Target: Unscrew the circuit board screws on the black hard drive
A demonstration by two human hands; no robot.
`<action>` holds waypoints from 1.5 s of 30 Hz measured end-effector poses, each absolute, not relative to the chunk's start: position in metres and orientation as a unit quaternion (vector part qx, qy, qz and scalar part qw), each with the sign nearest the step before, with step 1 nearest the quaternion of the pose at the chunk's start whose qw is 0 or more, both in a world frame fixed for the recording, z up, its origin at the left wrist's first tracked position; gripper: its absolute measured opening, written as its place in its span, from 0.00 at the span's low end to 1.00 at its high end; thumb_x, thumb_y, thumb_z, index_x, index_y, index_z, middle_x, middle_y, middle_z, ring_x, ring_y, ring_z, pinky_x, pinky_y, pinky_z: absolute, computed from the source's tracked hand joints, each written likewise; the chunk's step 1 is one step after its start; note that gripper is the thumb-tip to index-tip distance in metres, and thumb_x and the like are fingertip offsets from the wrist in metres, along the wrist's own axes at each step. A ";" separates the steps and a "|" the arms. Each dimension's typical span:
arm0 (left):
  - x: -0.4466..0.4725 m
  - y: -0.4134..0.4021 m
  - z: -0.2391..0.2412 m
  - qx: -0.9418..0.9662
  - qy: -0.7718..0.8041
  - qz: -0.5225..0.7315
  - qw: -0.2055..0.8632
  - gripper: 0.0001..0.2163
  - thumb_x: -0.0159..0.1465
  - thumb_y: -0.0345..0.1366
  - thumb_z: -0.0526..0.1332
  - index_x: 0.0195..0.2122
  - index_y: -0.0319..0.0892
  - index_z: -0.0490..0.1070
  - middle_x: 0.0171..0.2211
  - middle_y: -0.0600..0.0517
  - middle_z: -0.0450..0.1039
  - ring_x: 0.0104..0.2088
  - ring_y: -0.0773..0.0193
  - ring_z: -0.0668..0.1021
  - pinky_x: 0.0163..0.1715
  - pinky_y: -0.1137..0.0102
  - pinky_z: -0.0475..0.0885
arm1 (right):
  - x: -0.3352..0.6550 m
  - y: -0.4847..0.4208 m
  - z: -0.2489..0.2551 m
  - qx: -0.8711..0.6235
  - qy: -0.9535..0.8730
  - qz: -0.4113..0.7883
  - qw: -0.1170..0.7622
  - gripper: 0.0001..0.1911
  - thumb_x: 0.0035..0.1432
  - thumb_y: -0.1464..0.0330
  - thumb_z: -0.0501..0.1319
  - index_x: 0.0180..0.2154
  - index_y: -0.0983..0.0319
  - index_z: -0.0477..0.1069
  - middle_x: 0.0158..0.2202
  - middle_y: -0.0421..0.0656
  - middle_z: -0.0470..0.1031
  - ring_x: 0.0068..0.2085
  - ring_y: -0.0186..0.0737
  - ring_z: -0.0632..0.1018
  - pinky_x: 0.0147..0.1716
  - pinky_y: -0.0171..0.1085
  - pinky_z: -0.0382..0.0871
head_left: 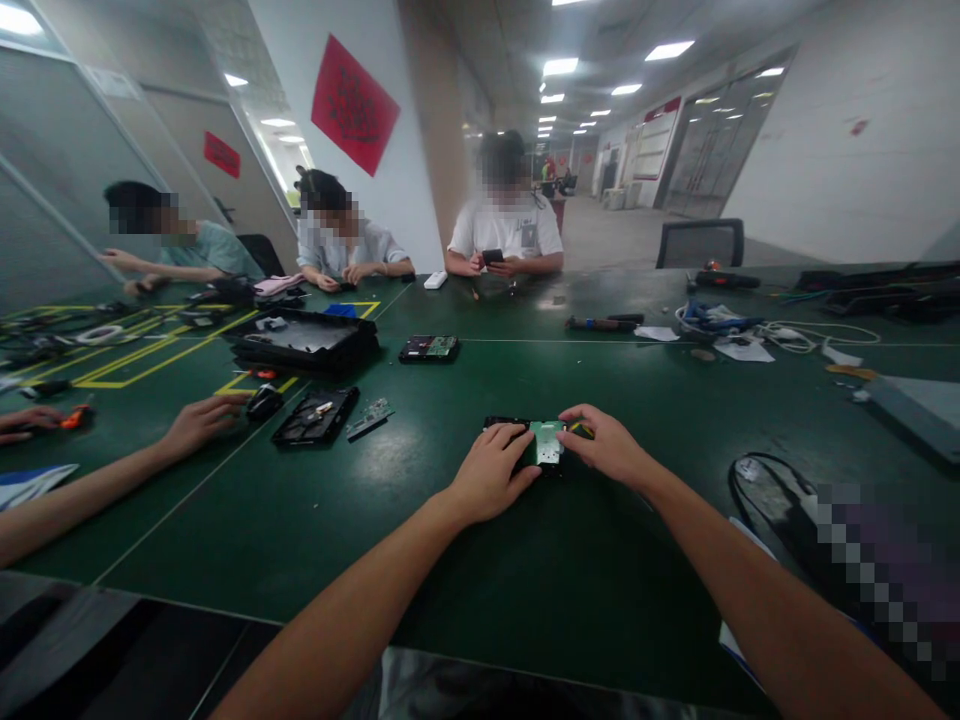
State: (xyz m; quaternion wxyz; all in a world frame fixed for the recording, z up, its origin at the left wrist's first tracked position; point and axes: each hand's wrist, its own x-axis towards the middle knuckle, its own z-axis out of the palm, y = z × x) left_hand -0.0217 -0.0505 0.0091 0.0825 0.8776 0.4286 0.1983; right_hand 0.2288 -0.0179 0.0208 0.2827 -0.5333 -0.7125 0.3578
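In front of me on the table lies a small black device with a green circuit board [548,443] facing up; it looks like a hard drive. My left hand [495,465] grips its left part, fingers over the top and thumb along the near edge. At the board's right edge is my right hand [606,445], its thumb and index finger close to the edge. A yellow-and-black screwdriver handle [581,430] shows within that hand's curled fingers. Much of the device's black casing is hidden under my left hand.
Left of centre lie an opened black casing [315,415], a loose circuit board [370,418] and a black tray [304,340]. Another drive-like unit [429,348] sits farther back. A co-worker's hand [202,425] rests nearby at left. Cables [720,318] lie at right; people sit opposite.
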 end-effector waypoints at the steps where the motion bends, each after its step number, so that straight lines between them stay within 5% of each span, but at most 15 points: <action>1: -0.022 -0.051 0.009 0.876 0.431 0.200 0.087 0.27 0.70 0.47 0.59 0.68 0.46 0.59 0.65 0.43 0.65 0.65 0.47 0.67 0.65 0.49 0.64 | 0.228 -0.019 0.021 -0.531 -0.699 0.390 0.279 0.25 0.63 0.55 0.63 0.57 0.60 0.68 0.32 0.41 0.76 0.26 0.36 0.74 0.26 0.37 0.67; 10: -0.025 -0.049 0.009 0.860 0.430 0.240 0.134 0.30 0.67 0.46 0.64 0.67 0.43 0.60 0.63 0.42 0.66 0.63 0.49 0.68 0.65 0.51 0.65 | 0.221 -0.023 0.028 -0.531 -0.613 0.486 0.326 0.28 0.60 0.58 0.66 0.58 0.61 0.65 0.27 0.36 0.69 0.23 0.31 0.67 0.20 0.32 0.57; 21: -0.027 -0.047 0.007 0.875 0.405 0.243 0.107 0.23 0.66 0.44 0.65 0.61 0.45 0.68 0.60 0.42 0.67 0.62 0.47 0.70 0.62 0.50 0.68 | 0.220 -0.024 0.023 -0.544 -0.718 0.323 0.289 0.25 0.63 0.56 0.64 0.59 0.57 0.72 0.37 0.45 0.79 0.31 0.39 0.77 0.32 0.39 0.71; 31: -0.022 -0.051 0.009 0.881 0.408 0.228 0.073 0.25 0.67 0.44 0.64 0.64 0.44 0.65 0.61 0.41 0.67 0.62 0.47 0.69 0.62 0.48 0.68 | 0.239 -0.009 0.020 -0.601 -0.668 0.243 0.366 0.17 0.65 0.54 0.59 0.47 0.57 0.76 0.33 0.41 0.81 0.24 0.36 0.77 0.29 0.37 0.71; 39: 0.003 -0.060 0.008 0.913 0.363 0.183 0.045 0.29 0.68 0.48 0.60 0.68 0.45 0.59 0.68 0.42 0.61 0.68 0.46 0.63 0.67 0.49 0.60 | 0.261 0.007 0.007 -0.589 -0.757 0.052 0.277 0.17 0.70 0.63 0.53 0.53 0.59 0.75 0.50 0.47 0.80 0.49 0.47 0.80 0.52 0.45 0.70; 45: 0.000 -0.060 0.005 0.915 0.357 0.179 0.059 0.28 0.69 0.47 0.60 0.68 0.47 0.58 0.69 0.43 0.60 0.69 0.47 0.63 0.68 0.49 0.60 | 0.256 0.006 0.001 -0.558 -0.805 0.053 0.195 0.17 0.71 0.67 0.52 0.52 0.60 0.77 0.53 0.50 0.76 0.52 0.46 0.77 0.54 0.42 0.69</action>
